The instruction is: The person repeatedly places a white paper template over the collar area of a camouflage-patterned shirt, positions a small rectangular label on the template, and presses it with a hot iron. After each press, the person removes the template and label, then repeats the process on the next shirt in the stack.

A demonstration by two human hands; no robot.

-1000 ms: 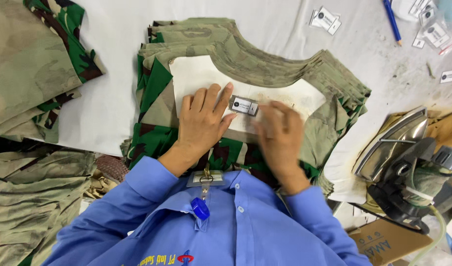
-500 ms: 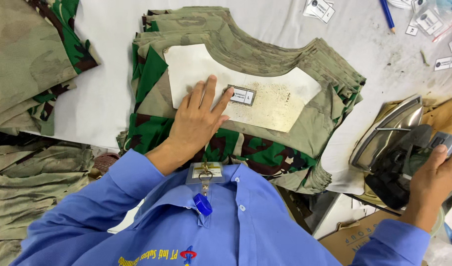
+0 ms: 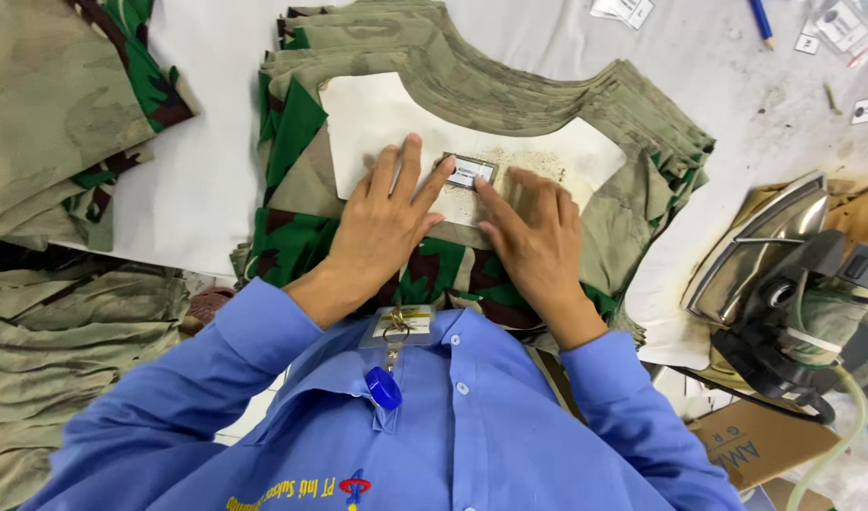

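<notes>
Far left: loose camouflage cloth (image 3: 55, 114) heaped on the white table (image 3: 216, 180), more of it lower down at the table edge.

Centre: a stack of folded camouflage garments (image 3: 472, 85), necklines facing away from the person. A white card (image 3: 377, 123) lies over the top garment, speckled with brown marks towards its right side.

Left hand (image 3: 382, 227): flat on the card, fingers spread, pressing down; it holds nothing. Index tip sits just beside the left edge of a small label (image 3: 471, 172).

The label lies flat on the card between the two hands, at the middle of the stack. Judged light, thin and limp, easy to skew; best handled by its edges with fingertips while the card is pinned.

Right hand (image 3: 538, 237): also flat and empty, palm down, fingertip touching the label's right edge.

Right: an iron (image 3: 765, 255) resting on a scorched pad, well apart from both hands, its cord trailing down. Spare labels (image 3: 836, 24) and a blue pen (image 3: 761, 19) lie along the far table edge.
</notes>
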